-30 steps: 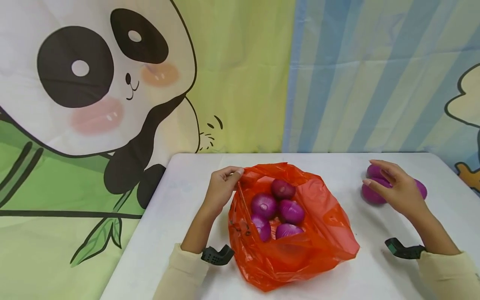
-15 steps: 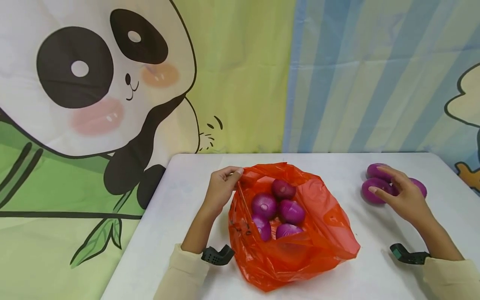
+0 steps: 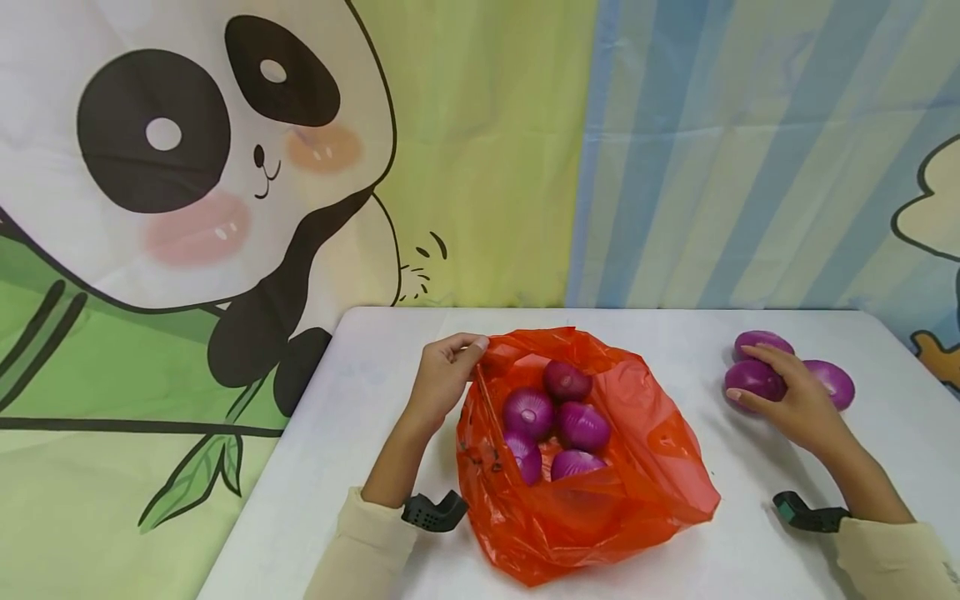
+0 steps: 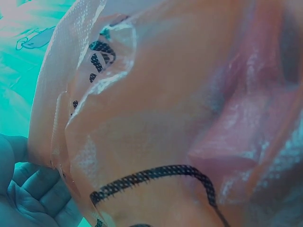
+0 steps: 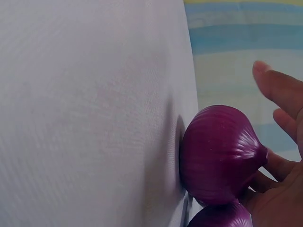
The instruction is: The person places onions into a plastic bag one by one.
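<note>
My left hand (image 3: pixel 442 375) pinches the rim of a red plastic bag (image 3: pixel 570 533) between thumb and fingers. Close up in the left wrist view, the bag's thin printed film (image 4: pixel 151 137) fills most of the picture beside the left hand (image 4: pixel 40 189). Several purple onions, one of them a peeled-looking onion (image 3: pixel 528 413), lie inside the bag's wide mouth. At the right, my right hand (image 3: pixel 802 408) reaches over a front onion (image 3: pixel 750 379), fingers spread around it. In the right wrist view a digit stands apart from the onion (image 5: pixel 220 153); some finger contact is hidden.
A second onion (image 3: pixel 761 340) lies behind the front one, and a third onion (image 3: pixel 831 383) lies right of the hand. All rest on a white table (image 3: pixel 397 342). Its back edge meets a printed curtain (image 3: pixel 487 167) with a panda and stripes.
My right hand has come down and slightly left around the front onion, after shifting a little to the right midway. The left hand and the bag have stayed in place.
</note>
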`<state>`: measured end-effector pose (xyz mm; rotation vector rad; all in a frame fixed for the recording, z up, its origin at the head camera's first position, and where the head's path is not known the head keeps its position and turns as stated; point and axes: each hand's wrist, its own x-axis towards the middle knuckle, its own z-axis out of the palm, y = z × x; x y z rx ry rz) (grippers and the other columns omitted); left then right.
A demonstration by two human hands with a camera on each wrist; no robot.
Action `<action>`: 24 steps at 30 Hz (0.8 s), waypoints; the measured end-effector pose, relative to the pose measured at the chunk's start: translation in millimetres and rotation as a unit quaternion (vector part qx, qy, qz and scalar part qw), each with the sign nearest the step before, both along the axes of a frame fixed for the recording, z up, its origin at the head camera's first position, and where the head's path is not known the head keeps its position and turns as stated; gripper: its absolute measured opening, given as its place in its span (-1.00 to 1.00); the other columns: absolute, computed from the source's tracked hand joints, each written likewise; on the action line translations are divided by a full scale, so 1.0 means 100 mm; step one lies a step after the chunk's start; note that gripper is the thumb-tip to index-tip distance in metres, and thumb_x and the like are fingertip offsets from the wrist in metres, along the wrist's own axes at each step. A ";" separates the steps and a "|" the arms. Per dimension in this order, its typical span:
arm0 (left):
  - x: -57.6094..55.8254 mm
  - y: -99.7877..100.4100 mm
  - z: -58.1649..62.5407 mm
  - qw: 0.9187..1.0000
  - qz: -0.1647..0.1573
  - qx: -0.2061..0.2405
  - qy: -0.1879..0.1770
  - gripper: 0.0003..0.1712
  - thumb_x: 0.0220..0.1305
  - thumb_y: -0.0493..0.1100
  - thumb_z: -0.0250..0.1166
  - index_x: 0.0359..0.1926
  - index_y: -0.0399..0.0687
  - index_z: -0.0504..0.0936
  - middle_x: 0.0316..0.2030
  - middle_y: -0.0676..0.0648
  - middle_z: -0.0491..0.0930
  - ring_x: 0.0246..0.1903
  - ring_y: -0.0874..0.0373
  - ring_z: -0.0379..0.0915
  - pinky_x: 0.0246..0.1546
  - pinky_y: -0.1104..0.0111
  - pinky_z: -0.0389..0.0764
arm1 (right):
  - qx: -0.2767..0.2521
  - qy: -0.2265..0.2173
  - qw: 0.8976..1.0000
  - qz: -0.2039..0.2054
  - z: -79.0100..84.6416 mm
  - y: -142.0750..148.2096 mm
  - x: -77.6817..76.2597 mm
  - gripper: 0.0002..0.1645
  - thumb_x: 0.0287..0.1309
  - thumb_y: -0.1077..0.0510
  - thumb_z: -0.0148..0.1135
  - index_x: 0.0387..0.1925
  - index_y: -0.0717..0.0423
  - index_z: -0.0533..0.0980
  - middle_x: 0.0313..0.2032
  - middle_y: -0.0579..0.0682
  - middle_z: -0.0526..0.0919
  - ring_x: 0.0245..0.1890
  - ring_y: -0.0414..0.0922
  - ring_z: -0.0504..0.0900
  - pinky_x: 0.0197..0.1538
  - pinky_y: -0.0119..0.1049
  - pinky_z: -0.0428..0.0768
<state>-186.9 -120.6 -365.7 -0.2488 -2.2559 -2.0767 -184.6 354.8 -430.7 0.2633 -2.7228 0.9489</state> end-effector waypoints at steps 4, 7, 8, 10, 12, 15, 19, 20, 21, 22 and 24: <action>0.00 0.00 -0.01 1.000 0.002 -0.002 0.000 -0.71 0.38 -0.09 0.20 -0.15 -0.25 0.69 -0.35 -0.13 0.71 -0.32 0.03 0.67 -0.19 0.23 0.66 | 0.008 -0.010 1.000 0.014 -0.02 0.00 -0.01 -0.13 0.04 0.15 0.48 0.34 0.27 0.29 0.26 0.49 0.21 0.19 0.54 0.15 -0.08 0.55 0.25; -0.01 0.00 -0.01 1.000 0.001 -0.004 0.001 -0.71 0.39 -0.10 0.20 -0.14 -0.25 0.69 -0.35 -0.14 0.71 -0.31 0.03 0.67 -0.19 0.22 0.66 | 0.017 -0.026 0.999 0.020 -0.06 -0.01 -0.01 -0.12 0.01 0.16 0.50 0.33 0.29 0.29 0.24 0.48 0.22 0.17 0.52 0.16 -0.10 0.53 0.29; -0.01 0.00 -0.01 1.000 0.000 -0.005 0.001 -0.71 0.39 -0.10 0.20 -0.14 -0.25 0.69 -0.35 -0.14 0.71 -0.31 0.03 0.67 -0.19 0.22 0.66 | 0.020 -0.031 0.999 0.022 -0.08 -0.01 -0.01 -0.11 0.00 0.18 0.50 0.32 0.30 0.29 0.24 0.47 0.22 0.16 0.52 0.17 -0.11 0.53 0.30; -0.01 0.00 -0.02 1.000 -0.001 -0.006 0.001 -0.71 0.39 -0.10 0.20 -0.14 -0.24 0.69 -0.35 -0.14 0.71 -0.31 0.03 0.67 -0.19 0.22 0.66 | 0.027 -0.035 0.999 0.026 -0.10 -0.01 0.00 -0.11 -0.02 0.20 0.51 0.32 0.30 0.29 0.23 0.47 0.22 0.14 0.51 0.18 -0.13 0.53 0.32; -0.01 0.01 -0.02 1.000 -0.002 -0.006 0.002 -0.71 0.39 -0.10 0.20 -0.14 -0.24 0.69 -0.35 -0.14 0.71 -0.31 0.03 0.67 -0.19 0.22 0.66 | 0.029 -0.030 0.999 0.034 -0.12 -0.02 0.00 -0.12 -0.03 0.23 0.50 0.31 0.30 0.30 0.23 0.46 0.23 0.15 0.50 0.18 -0.12 0.53 0.31; -0.01 0.00 -0.02 1.000 -0.003 -0.006 0.002 -0.72 0.39 -0.10 0.20 -0.14 -0.23 0.70 -0.35 -0.13 0.71 -0.31 0.03 0.67 -0.19 0.23 0.66 | 0.032 -0.019 0.998 0.047 -0.13 -0.02 -0.01 -0.15 -0.02 0.25 0.49 0.29 0.30 0.32 0.22 0.45 0.25 0.16 0.50 0.18 -0.11 0.53 0.30; 0.09 0.03 0.13 1.000 0.000 -0.014 -0.004 -0.72 0.41 -0.15 0.17 -0.13 -0.30 0.68 -0.34 -0.17 0.71 -0.30 0.02 0.66 -0.18 0.23 0.66 | 0.045 -0.014 0.997 0.055 -0.12 -0.04 -0.02 -0.16 -0.05 0.26 0.51 0.28 0.29 0.34 0.21 0.46 0.25 0.15 0.51 0.19 -0.11 0.53 0.30; 0.09 0.03 0.14 1.000 0.001 -0.016 -0.007 -0.72 0.42 -0.17 0.17 -0.12 -0.32 0.67 -0.34 -0.18 0.71 -0.30 0.02 0.66 -0.18 0.23 0.66 | 0.048 -0.014 0.997 0.056 -0.11 -0.05 -0.01 -0.16 -0.06 0.26 0.51 0.27 0.29 0.35 0.21 0.46 0.25 0.14 0.51 0.19 -0.11 0.53 0.30; 0.09 0.03 0.15 1.000 0.001 -0.018 -0.010 -0.72 0.42 -0.19 0.16 -0.12 -0.34 0.67 -0.34 -0.19 0.71 -0.30 0.01 0.66 -0.18 0.24 0.66 | 0.051 -0.014 0.997 0.056 -0.11 -0.05 -0.01 -0.16 -0.06 0.26 0.51 0.27 0.29 0.35 0.21 0.46 0.26 0.14 0.51 0.20 -0.11 0.52 0.30; 0.09 0.03 0.15 1.000 0.001 -0.019 -0.013 -0.72 0.43 -0.20 0.15 -0.11 -0.35 0.66 -0.33 -0.19 0.71 -0.30 0.01 0.66 -0.18 0.24 0.66 | 0.053 -0.015 0.997 0.055 -0.10 -0.05 -0.01 -0.15 -0.06 0.25 0.52 0.28 0.29 0.35 0.21 0.46 0.26 0.14 0.51 0.20 -0.11 0.52 0.31; 0.03 0.02 0.07 1.000 0.001 -0.018 -0.016 -0.72 0.43 -0.20 0.15 -0.11 -0.35 0.66 -0.34 -0.19 0.71 -0.30 0.01 0.66 -0.18 0.24 0.66 | 0.052 -0.019 0.997 0.052 -0.10 -0.04 0.00 -0.15 -0.05 0.23 0.51 0.29 0.29 0.34 0.21 0.46 0.27 0.15 0.51 0.20 -0.11 0.52 0.31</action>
